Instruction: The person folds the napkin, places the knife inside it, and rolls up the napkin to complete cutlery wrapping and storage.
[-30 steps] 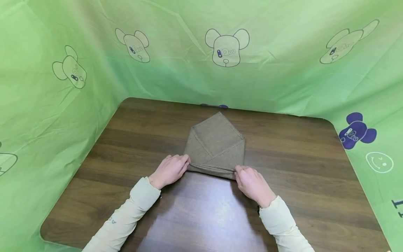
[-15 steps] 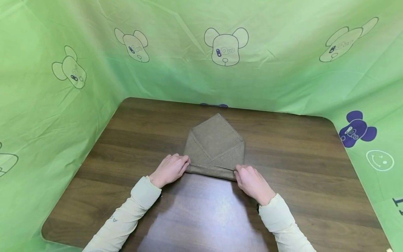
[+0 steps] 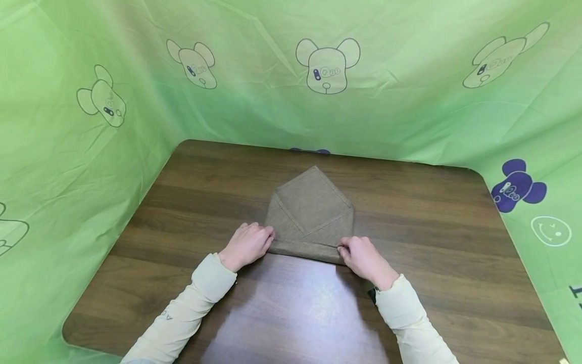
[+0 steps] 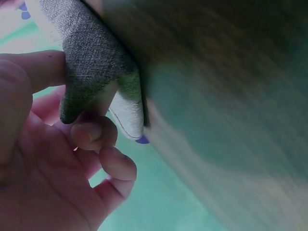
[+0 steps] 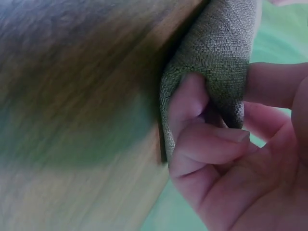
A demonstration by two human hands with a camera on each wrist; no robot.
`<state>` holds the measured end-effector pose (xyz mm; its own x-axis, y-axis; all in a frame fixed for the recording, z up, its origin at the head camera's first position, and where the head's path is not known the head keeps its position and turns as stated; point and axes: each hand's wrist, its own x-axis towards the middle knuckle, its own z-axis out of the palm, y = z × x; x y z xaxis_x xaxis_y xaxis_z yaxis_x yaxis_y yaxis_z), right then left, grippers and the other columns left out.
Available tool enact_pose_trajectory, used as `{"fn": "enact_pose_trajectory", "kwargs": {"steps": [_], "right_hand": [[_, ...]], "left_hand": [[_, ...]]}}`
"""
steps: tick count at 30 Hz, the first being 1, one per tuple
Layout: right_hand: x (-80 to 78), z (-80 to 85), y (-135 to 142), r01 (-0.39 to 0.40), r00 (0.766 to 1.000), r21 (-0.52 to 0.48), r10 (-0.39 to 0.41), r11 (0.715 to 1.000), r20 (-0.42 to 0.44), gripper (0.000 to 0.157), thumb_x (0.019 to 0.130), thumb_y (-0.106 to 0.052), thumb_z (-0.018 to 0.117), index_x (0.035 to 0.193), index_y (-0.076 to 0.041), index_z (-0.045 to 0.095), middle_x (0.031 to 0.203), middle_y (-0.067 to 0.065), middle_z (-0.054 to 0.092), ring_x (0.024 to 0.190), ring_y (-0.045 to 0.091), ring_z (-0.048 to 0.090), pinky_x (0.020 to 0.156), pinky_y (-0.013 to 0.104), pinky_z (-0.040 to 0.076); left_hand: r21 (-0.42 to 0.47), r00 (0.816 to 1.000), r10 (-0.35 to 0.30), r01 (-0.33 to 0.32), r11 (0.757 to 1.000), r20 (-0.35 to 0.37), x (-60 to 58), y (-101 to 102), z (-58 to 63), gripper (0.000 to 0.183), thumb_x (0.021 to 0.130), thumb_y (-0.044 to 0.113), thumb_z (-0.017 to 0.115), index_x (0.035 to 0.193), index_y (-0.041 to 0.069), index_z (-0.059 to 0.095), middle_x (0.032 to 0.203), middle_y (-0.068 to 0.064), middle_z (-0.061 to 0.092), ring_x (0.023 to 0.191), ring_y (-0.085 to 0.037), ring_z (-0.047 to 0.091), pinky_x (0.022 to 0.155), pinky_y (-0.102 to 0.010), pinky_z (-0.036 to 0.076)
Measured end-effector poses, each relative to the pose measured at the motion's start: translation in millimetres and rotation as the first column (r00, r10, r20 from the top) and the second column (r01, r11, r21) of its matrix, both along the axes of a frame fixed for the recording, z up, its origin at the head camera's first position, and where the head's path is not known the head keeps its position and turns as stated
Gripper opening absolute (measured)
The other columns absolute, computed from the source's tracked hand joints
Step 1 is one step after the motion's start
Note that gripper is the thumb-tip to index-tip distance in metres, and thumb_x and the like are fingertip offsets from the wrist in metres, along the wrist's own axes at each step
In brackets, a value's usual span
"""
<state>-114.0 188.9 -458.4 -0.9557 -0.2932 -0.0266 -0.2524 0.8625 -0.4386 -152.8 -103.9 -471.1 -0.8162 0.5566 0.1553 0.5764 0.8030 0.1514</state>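
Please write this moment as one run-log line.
left hand: pinches folded brown cloth, near-left corner | right hand: pinches near-right corner | cloth: on wood-grain table, point facing away

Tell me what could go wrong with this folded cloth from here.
The left hand and right hand pinch only the ends of the near fold, so its middle might spring open once released. No hand holds the far tip of the brown cloth against the table, so an uneven tug could skew it.
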Motion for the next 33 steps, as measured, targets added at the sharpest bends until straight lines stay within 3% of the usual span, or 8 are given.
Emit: {"fn": "enact_pose_trajectory", "kwargs": {"steps": [8,14,19,26,33], "right_hand": [[-5.5,-1.2,1.2,0.087,0.995,-0.026,-0.085,0.996,0.053,0.010,0.087,-0.010,0.065,0.076,-0.011,0.067,0.070,0.000,0.065,0.065,0.016,0.055,0.064,0.036,0.046],[-7.1,-2.3,-1.8,0.113,0.992,0.009,-0.113,0.994,0.049,0.011,0.087,-0.013,0.066,0.076,-0.012,0.067,0.075,0.003,0.068,0.074,0.024,0.064,0.068,0.043,0.050],[-6.4,-1.8,-3.6,0.147,0.987,0.049,-0.149,0.988,0.057,0.009,0.087,-0.015,0.067,0.078,-0.013,0.067,0.081,0.007,0.071,0.079,0.033,0.068,0.067,0.048,0.051],[-4.9,-4.8,-4.9,0.165,0.986,0.084,-0.164,0.983,-0.016,0.010,0.085,-0.017,0.070,0.077,-0.014,0.065,0.081,0.007,0.070,0.076,0.034,0.067,0.064,0.049,0.051],[-3.6,-6.5,-6.6,0.164,0.984,0.126,-0.154,0.978,-0.087,0.012,0.083,-0.019,0.072,0.077,-0.014,0.063,0.080,0.004,0.058,0.078,0.030,0.060,0.063,0.047,0.050]], "left_hand": [[-0.005,0.998,0.012,-0.012,1.000,-0.061,-0.9,3.1,-0.2,0.020,0.092,0.017,0.059,0.073,0.014,0.059,0.068,-0.001,0.066,0.067,-0.024,0.054,0.059,-0.037,0.040],[-0.028,0.993,0.008,-0.011,1.000,-0.119,-2.5,5.6,0.1,0.016,0.092,0.015,0.060,0.076,0.010,0.062,0.075,-0.004,0.065,0.074,-0.026,0.055,0.060,-0.037,0.043],[-0.056,0.994,0.009,-0.015,0.998,-0.109,-4.5,7.7,-1.4,0.015,0.092,0.014,0.060,0.078,0.009,0.063,0.077,-0.004,0.064,0.076,-0.026,0.056,0.061,-0.037,0.042],[-0.041,0.990,0.004,-0.010,0.999,-0.140,-7.1,9.4,-4.8,0.015,0.088,0.013,0.064,0.073,0.009,0.061,0.075,-0.005,0.057,0.077,-0.026,0.053,0.061,-0.036,0.041],[-0.056,0.991,-0.009,0.002,0.998,-0.130,-8.7,10.2,-5.7,0.012,0.086,0.012,0.066,0.076,0.008,0.062,0.079,-0.007,0.056,0.079,-0.028,0.054,0.062,-0.037,0.042]]}}
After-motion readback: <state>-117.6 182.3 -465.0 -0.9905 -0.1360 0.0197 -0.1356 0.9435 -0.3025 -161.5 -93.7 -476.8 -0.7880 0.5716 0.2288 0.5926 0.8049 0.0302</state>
